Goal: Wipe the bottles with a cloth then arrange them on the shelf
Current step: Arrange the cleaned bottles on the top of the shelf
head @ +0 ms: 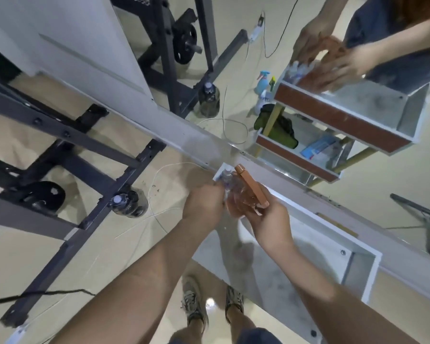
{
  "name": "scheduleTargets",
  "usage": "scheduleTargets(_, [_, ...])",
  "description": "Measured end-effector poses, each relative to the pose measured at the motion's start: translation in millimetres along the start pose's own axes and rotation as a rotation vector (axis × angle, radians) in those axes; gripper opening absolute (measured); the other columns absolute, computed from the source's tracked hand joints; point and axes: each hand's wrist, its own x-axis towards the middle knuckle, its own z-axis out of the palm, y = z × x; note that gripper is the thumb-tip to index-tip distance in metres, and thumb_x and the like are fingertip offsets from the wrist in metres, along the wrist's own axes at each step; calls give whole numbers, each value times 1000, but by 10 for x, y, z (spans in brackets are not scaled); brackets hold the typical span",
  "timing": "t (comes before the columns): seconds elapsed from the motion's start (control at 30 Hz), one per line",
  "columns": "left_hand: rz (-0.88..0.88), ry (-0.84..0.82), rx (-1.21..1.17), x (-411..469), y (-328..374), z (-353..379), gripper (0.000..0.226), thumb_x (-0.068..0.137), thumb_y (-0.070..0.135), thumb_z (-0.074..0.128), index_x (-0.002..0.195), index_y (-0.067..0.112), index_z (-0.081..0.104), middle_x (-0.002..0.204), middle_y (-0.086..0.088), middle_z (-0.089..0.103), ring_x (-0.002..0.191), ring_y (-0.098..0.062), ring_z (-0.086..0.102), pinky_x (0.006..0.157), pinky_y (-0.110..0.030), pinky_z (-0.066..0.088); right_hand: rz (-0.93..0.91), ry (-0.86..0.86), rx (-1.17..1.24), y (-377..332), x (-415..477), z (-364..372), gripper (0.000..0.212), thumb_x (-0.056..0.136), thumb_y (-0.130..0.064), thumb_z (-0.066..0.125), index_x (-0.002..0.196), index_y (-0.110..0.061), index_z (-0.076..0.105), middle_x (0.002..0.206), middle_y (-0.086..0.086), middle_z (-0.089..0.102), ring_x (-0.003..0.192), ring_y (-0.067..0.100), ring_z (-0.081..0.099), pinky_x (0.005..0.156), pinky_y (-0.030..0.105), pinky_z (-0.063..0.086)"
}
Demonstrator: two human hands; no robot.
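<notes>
My left hand (204, 203) grips a clear plastic bottle (228, 180) near its neck, over the far left corner of the white shelf tray (338, 234). My right hand (268, 219) holds a folded orange cloth (252, 188) against the bottle's side. The fingers and the cloth hide most of the bottle's body. The mirror behind the shelf reflects both hands, the cloth and several small bottles in that tray corner.
The mirror's grey frame (204, 142) runs diagonally just behind the shelf. A black metal gym rack (102, 175) and a dark jug (128, 204) stand on the floor to the left, among loose white cables (157, 175). In the reflection, lower shelf tiers hold spray bottles, a green cloth and a blue packet.
</notes>
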Motion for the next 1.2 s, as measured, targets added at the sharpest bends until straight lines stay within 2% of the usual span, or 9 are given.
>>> scheduleTargets(0.17, [-9,119,-343,68,-64,-43,60,82,12,66,137,21,43,120,-9,60,110,-30,59,86,-36,48,102,118,55,-57,-51,158,42,75,-16,75,109,-34,57,93,-18,63,88,0,62,72,17,45])
scheduleTargets(0.3, [34,239,-583,-233,-348,-254,48,89,24,66,135,20,52,122,-6,59,108,-22,56,84,-27,40,598,28,27,-73,-300,220,50,84,-21,73,126,-13,48,108,6,58,98,29,60,83,37,49])
scheduleTargets(0.4, [-31,377,-786,-752,-1006,-314,24,93,21,61,116,22,67,108,4,65,86,-10,59,81,-21,45,419,18,24,-437,-695,359,15,91,-13,61,99,-25,56,96,3,66,93,29,66,86,46,52])
scheduleTargets(0.6, [-451,361,-838,-1954,-2819,589,19,95,12,55,98,21,71,92,9,70,83,-10,63,78,-20,46,-83,-282,-55,-916,-1390,1470,17,99,-16,56,93,-30,64,78,-5,66,75,20,65,70,35,51])
scheduleTargets(0.7, [-605,178,-743,-2372,-3403,1313,21,90,7,58,92,23,70,85,5,67,77,-14,58,63,-6,35,-75,-595,-300,-459,-1481,2380,26,96,-21,59,120,-32,63,99,-8,71,93,17,67,80,30,49])
scheduleTargets(0.8, [-703,-10,-705,-2561,-3754,2223,21,89,10,57,99,21,72,94,1,71,92,-23,65,67,-15,38,11,-893,-477,176,-1421,3296,49,97,-20,60,144,-18,48,141,2,56,125,16,53,87,10,30])
scheduleTargets(0.97, [-771,-121,-741,-2362,-3962,3902,34,89,13,62,123,18,65,119,-3,67,106,-23,63,92,-27,45,302,-1012,-482,1564,-1346,4704,64,94,-19,61,152,-16,34,147,8,48,134,28,49,107,38,41])
scheduleTargets(1.07, [-812,-210,-737,-2137,-4091,4933,35,91,16,59,125,16,62,125,-4,65,113,-24,60,95,-31,45,168,-1064,-629,2440,-1476,5438,75,91,-22,63,154,-14,23,145,5,41,138,31,41,110,42,38])
scheduleTargets(1.2, [-886,-181,-798,-2015,-4110,5814,33,93,14,56,125,11,61,124,-10,65,113,-28,61,95,-36,45,-320,-1011,-894,2931,-1647,6054,85,91,-28,60,157,-28,7,162,6,20,150,27,18,111,46,34])
